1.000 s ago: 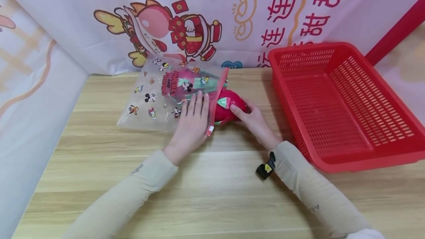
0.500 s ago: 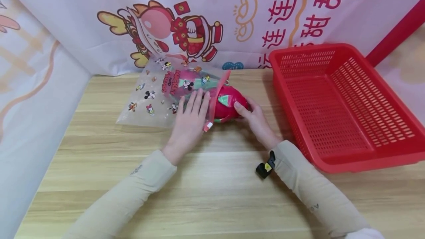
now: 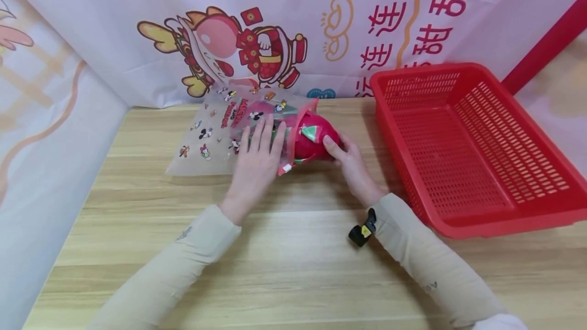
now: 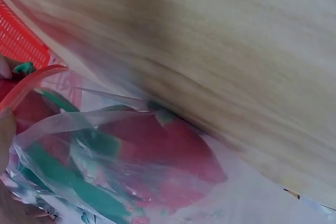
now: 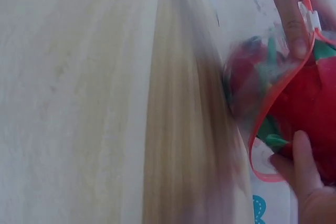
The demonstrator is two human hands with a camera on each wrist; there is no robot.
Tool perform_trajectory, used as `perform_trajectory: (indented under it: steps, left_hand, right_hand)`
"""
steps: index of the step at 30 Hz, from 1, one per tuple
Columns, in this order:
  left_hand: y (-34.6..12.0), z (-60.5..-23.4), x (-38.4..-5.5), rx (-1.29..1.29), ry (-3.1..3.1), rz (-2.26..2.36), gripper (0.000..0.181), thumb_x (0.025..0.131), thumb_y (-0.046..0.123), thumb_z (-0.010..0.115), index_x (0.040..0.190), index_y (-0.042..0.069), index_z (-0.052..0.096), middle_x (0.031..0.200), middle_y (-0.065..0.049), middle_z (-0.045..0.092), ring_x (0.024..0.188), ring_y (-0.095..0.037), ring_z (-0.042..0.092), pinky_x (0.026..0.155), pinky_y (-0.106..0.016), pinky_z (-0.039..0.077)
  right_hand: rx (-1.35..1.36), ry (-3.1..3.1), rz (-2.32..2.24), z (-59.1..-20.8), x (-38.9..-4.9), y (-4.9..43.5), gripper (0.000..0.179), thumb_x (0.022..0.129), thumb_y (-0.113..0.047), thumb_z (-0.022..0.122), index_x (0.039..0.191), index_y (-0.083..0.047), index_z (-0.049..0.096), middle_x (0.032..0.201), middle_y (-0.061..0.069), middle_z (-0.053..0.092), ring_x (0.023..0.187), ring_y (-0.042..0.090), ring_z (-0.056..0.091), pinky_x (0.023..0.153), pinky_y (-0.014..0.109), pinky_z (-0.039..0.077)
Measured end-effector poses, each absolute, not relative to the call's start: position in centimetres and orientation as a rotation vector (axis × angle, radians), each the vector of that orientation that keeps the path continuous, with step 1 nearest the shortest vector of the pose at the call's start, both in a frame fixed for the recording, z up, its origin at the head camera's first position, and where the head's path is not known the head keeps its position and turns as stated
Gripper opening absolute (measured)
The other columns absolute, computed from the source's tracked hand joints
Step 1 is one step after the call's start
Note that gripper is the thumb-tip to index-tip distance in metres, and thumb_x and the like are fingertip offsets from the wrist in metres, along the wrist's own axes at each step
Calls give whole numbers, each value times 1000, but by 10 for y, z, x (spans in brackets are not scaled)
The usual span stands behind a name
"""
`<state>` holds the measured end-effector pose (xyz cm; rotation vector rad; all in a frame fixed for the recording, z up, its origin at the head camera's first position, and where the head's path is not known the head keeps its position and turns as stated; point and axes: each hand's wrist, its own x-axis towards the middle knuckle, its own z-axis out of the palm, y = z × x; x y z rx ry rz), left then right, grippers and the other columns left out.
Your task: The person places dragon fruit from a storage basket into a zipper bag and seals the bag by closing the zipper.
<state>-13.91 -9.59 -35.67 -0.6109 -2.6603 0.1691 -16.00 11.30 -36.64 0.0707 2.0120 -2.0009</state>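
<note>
A clear zip bag (image 3: pixel 197 164) with cartoon prints and a red-edged mouth lies on the wooden table, mouth facing right. One red toy dragon fruit (image 4: pixel 173 166) with green flaps is inside it. A second dragon fruit (image 3: pixel 321 125) sits partly within the mouth, its right end sticking out. My left hand (image 3: pixel 257 167) holds the bag near the mouth, four fingers laid over the top and the thumb at the red edge in the right wrist view. My right hand (image 3: pixel 353 164) grips the second fruit's outer end, thumb on top; its other fingers are mostly hidden behind.
A red plastic basket (image 3: pixel 454 230) with slotted walls stands to the right, close beside my right forearm. Behind the table hangs a white printed cloth (image 3: pixel 339 24), close to the bag's far edge. Another cloth (image 3: pixel 41 167) borders the left side.
The second dragon fruit and the bag's mouth have shifted slightly away from me. The mouth's near corner has risen, and the mouth gapes wider round the fruit. Both hands keep their hold.
</note>
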Motion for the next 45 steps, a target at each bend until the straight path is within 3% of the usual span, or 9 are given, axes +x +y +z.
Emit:
perform_trajectory:
  steps: [8,16,20,24,29,34,39,45]
  left_hand:
    - [-91,-361,-139,-614,-2615,226,79,83,14,73,147,4,27,151,-24,33,138,-37,38,114,-51,33]
    - [-83,-361,-139,-664,-2548,131,96,79,61,63,146,-1,31,148,-29,37,135,-39,42,113,-52,35]
    - [-86,-359,-139,-690,-2593,127,99,75,52,74,148,2,29,151,-26,33,138,-38,37,115,-52,32]
    - [-90,-358,-140,-679,-2690,130,106,70,45,81,152,10,23,156,-26,21,142,-43,26,114,-61,25]
    - [-93,-363,-141,-654,-2794,112,107,74,43,79,154,14,14,158,-28,8,143,-47,23,112,-68,21]
    - [-87,-370,-140,-645,-2791,75,104,76,34,78,153,10,13,157,-28,11,140,-44,30,111,-64,29]
    - [-80,-378,-136,-622,-2766,101,91,83,28,70,152,8,15,155,-32,11,141,-49,25,109,-63,32]
    - [-73,-380,-132,-644,-2716,145,86,84,25,70,153,16,19,155,-30,8,139,-55,22,109,-66,30]
  right_hand:
    - [96,2100,-1903,-365,-160,107,62,93,-54,50,140,-15,37,137,5,47,121,22,51,98,38,52]
    - [105,2234,-1764,-364,-160,101,70,88,-65,48,138,-16,37,135,6,49,120,22,51,101,39,50]
    - [108,2213,-1799,-366,-160,102,70,87,-65,49,138,-17,38,134,3,49,120,21,51,102,40,49]
    - [95,2169,-1850,-368,-162,104,68,89,-61,50,139,-16,37,135,5,49,121,22,51,102,41,49]
    - [85,2088,-1915,-373,-165,106,66,92,-54,51,143,-16,34,140,7,45,124,24,50,104,42,47]
    - [55,2043,-1967,-377,-167,108,65,92,-52,52,145,-19,33,143,5,42,127,24,46,107,45,44]
    - [41,2008,-2002,-379,-165,104,63,93,-52,51,145,-22,32,144,1,42,129,21,44,109,44,43]
    - [68,1887,-2076,-380,-163,89,49,100,-36,44,141,-13,30,144,8,41,125,26,48,111,42,41]
